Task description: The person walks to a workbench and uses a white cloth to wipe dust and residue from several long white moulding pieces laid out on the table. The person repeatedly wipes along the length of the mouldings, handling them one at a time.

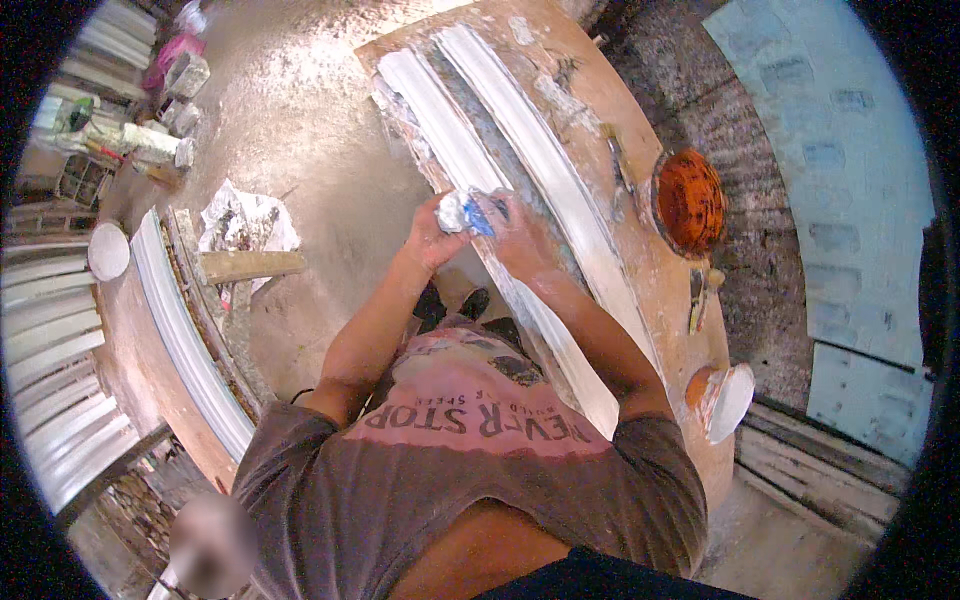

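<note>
Over the nearer long white moulding (440,115), my two hands meet in front of me. My left hand (430,240) is closed around a white, plaster-like lump (453,212). Against that lump, my right hand (518,240) grips a small blue piece (478,214) smeared with white; its exact kind is unclear. Parallel to the first strip, a second white moulding (535,125) lies farther right on the wooden tabletop (640,130). White residue coats the table between and around both strips.
On the table's right side are an orange-brown bowl (690,203), a brush (713,282) and a white-rimmed container (730,402). Left, another board holds a moulding (190,325) beside a wooden bar (250,265). A blurred person (212,545) is at lower left.
</note>
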The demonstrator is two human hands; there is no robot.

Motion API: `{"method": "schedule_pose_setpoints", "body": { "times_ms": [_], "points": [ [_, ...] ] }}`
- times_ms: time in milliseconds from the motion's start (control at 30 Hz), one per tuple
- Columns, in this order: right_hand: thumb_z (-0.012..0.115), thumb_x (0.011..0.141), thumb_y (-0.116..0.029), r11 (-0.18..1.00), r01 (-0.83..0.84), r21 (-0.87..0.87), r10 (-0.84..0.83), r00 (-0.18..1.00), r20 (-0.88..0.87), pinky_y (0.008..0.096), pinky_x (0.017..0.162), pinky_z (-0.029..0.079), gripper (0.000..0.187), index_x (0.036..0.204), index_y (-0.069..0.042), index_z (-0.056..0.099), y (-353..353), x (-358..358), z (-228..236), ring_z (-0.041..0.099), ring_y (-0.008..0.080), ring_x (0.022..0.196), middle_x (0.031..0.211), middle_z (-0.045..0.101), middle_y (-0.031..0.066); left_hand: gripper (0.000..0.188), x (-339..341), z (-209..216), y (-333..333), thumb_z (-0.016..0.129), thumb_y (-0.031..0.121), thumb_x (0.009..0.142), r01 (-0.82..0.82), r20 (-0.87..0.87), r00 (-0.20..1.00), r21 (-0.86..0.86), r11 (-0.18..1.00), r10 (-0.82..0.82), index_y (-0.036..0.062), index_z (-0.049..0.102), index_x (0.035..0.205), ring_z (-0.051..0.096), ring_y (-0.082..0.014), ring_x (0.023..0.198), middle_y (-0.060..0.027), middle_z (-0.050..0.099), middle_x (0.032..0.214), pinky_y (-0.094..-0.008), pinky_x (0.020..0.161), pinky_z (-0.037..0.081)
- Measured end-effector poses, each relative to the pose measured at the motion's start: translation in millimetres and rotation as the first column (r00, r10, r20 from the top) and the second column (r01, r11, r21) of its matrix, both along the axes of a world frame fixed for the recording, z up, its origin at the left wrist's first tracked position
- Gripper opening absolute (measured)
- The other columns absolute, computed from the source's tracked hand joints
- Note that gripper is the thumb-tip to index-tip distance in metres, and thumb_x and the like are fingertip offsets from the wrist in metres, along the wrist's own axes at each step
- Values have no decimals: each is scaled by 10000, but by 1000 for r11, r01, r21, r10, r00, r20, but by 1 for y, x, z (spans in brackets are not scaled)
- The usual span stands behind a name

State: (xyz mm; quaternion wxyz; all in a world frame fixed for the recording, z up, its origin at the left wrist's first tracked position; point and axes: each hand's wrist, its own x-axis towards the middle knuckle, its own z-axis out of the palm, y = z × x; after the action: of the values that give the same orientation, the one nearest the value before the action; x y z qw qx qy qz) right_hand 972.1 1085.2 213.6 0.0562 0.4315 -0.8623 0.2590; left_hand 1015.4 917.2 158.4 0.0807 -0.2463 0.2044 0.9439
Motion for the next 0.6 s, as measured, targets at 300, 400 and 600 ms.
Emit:
{"method": "schedule_pose_setpoints", "body": {
  "times_ms": [300,400,600],
  "points": [
    [557,753,-63,935,-249,253,257,966,3,384,815,457,350,1103,-72,554,-114,-69,-20,524,283,966,1006,522,122,326,2,7,-142,416,127,855,-372,-182,918,-703,607,351,-18,504,1133,564,-273,1027,-143,569,1129,-402,878,476],
    [541,740,-42,886,-261,382,306,950,-60,377,770,465,216,950,-51,597,-173,-91,-33,539,265,920,946,546,120,358,-5,-22,-190,397,192,866,-299,-220,922,-927,225,320,-21,508,1131,548,-304,1052,-170,561,1135,-428,906,453],
    [569,712,-102,874,-103,474,304,878,-369,383,680,454,156,841,-36,626,-314,-155,-95,548,283,872,912,560,111,363,-39,-63,-222,408,253,873,-529,-33,829,-370,764,559,1,539,1100,542,-304,1050,-138,583,1110,-431,936,415]
  ]
}}
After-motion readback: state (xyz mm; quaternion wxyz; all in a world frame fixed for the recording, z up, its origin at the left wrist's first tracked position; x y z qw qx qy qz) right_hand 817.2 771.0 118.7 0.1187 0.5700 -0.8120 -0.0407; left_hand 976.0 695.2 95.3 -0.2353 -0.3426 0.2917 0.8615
